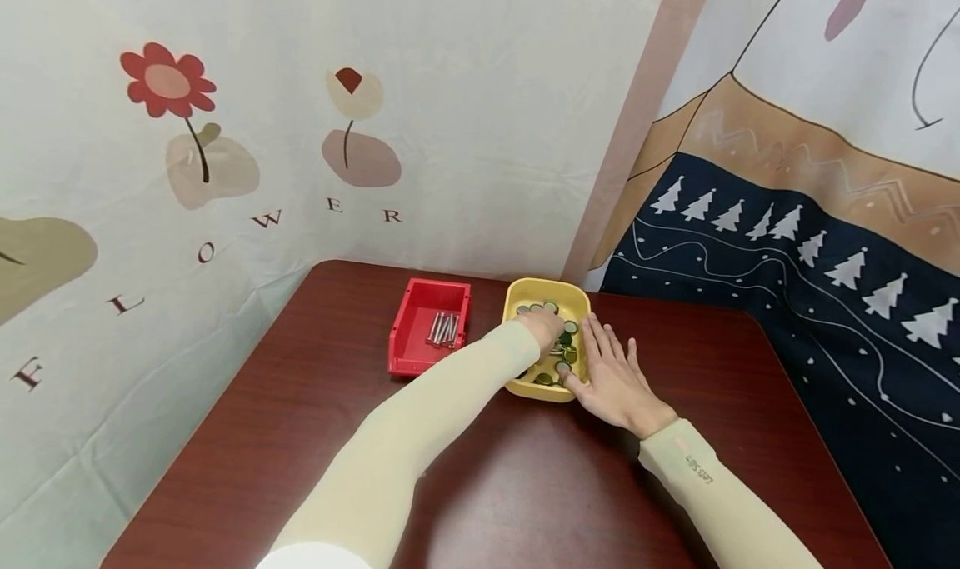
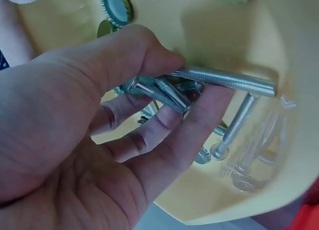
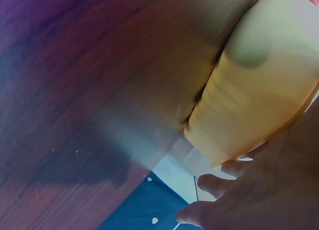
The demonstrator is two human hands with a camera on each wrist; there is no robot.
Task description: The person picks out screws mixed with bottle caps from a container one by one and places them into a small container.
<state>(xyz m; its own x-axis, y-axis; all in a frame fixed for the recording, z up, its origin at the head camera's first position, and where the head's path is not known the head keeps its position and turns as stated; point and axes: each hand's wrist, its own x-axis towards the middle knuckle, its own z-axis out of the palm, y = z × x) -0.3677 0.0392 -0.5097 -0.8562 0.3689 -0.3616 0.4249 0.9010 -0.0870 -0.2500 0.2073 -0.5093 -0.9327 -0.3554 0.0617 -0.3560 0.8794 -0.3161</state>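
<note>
My left hand (image 1: pixel 542 329) reaches down into a yellow bin (image 1: pixel 540 392). Between its thumb and index finger it pinches a silver bolt (image 2: pixel 232 80), seen in the left wrist view. Several more bolts (image 2: pixel 162 96) lie gathered against its curled fingers. Another bolt (image 2: pixel 235 123) sits just past the fingertips, near the bin's wall. Around the hand are several bottle caps (image 1: pixel 572 326), some green, some gold. My right hand (image 1: pixel 615 384) rests against the bin's right side with fingers extended, the thumb over the rim.
Left of the yellow bin stands a red bin (image 1: pixel 401 348) with several silver bolts (image 1: pixel 444 329) lying in it. Both stand near the far edge of a dark brown table (image 1: pixel 300 386). A printed cloth (image 1: pixel 465 177) hangs behind the table.
</note>
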